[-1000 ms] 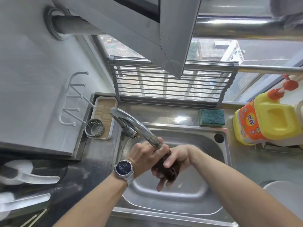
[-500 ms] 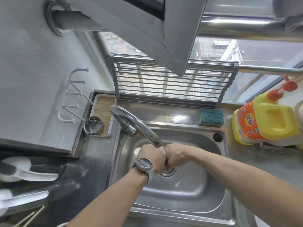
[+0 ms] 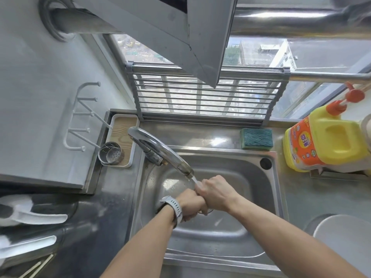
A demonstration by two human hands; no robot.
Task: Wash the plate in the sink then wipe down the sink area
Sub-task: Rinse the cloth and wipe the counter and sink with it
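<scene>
Both hands clenched together over the stainless steel sink basin (image 3: 230,233), under the curved chrome tap (image 3: 160,153), water running. Left hand (image 3: 189,204) and right hand (image 3: 215,194) grip: fists tight, contents hidden, cannot tell. White round plate (image 3: 345,237) sits on the surface, right of the sink.

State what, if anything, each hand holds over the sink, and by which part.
It cannot be told. The left hand and right hand are fisted together under the tap's running water; whatever lies between them is hidden.
</scene>
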